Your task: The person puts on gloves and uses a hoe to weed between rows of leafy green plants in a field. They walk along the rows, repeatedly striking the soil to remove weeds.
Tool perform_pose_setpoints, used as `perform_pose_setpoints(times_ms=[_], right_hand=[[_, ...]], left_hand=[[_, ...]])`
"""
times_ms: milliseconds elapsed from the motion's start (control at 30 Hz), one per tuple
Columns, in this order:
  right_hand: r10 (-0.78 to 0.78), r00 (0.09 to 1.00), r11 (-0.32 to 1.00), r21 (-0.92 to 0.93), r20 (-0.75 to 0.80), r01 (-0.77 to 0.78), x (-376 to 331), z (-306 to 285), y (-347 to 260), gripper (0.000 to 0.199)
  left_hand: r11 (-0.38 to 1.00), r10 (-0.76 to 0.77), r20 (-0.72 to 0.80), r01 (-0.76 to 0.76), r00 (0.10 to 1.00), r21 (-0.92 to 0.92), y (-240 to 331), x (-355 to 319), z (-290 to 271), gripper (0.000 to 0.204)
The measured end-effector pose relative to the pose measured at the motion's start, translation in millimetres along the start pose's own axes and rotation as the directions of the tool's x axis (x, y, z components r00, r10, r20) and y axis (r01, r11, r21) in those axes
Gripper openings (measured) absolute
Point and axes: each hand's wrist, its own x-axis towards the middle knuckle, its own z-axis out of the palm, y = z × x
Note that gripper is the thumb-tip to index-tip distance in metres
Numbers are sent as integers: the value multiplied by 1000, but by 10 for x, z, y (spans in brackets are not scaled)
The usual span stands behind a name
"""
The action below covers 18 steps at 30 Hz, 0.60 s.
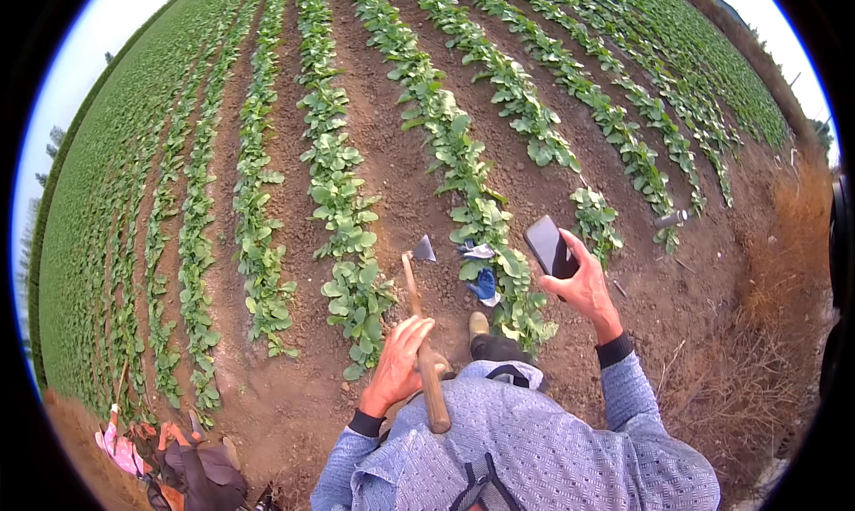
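My left hand (397, 365) is closed round the wooden handle of a hoe (432, 393). The handle runs away from my body, and a grey triangular blade (425, 249) shows at its far end, near the soil. In my right hand (585, 288) is a dark smartphone (551, 247), held up over the plants with its screen facing me. Beyond my shoe (479, 326), a blue work glove (485, 286) and a white-and-blue glove (477, 251) lie by the leaves of a crop row.
Rows of leafy green plants (334, 195) stretch away, with brown soil (392, 146) between them. Two people (191, 471) are low at the lower left. A pale cylindrical object (671, 219) lies by a row at the right. Dry brush (757, 333) borders the right side.
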Motion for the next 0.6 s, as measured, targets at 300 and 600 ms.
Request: perform_pose_setpoints(times_ms=[300,600], right_hand=[[-170,965,946,-308,-201,102,-92,-3,-161,89],[-90,979,955,-295,-185,32,-97,81,-193,88]], left_hand=[[985,-27,-130,4,991,-174,264,159,178,42],[894,-248,-491,2,835,-448,441,194,-331,32]])
